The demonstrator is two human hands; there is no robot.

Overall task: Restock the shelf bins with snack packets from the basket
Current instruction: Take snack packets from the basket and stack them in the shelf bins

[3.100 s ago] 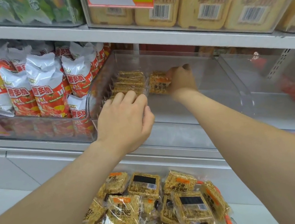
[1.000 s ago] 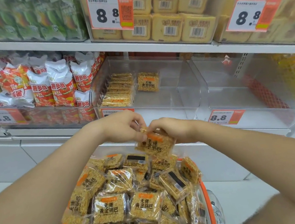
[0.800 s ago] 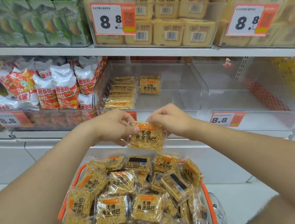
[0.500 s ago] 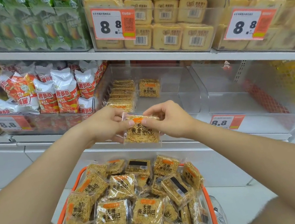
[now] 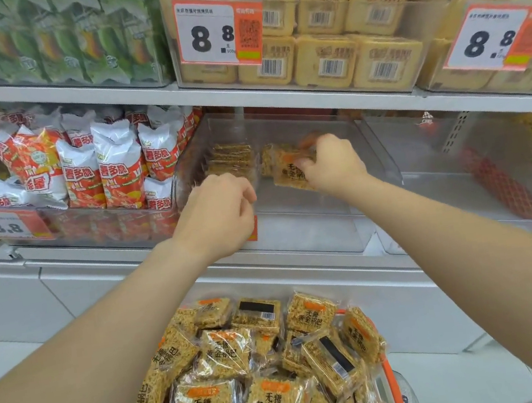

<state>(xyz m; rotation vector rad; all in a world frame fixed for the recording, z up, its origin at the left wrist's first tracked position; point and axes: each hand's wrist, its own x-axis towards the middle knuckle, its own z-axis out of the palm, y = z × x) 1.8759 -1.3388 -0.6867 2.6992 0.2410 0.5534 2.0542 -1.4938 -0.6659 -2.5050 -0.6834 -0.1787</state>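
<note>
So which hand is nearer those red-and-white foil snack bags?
Left. The left hand is just right of the red-and-white foil snack bags; the right hand is farther right, gripping a golden cracker packet.

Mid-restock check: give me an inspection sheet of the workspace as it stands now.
Surface: white shelf carrying a clear bin.
Job's things: packet inside the bin, beside a row of stacked packets; basket below, heaped with packets.
Clutter: nothing seen.
Grippers: right hand grips the packet; left hand curled at the bin's front, grip unclear.
Cables: nothing seen.
Surroundings: red-white bags to the left; yellow packs and price tags above.
</note>
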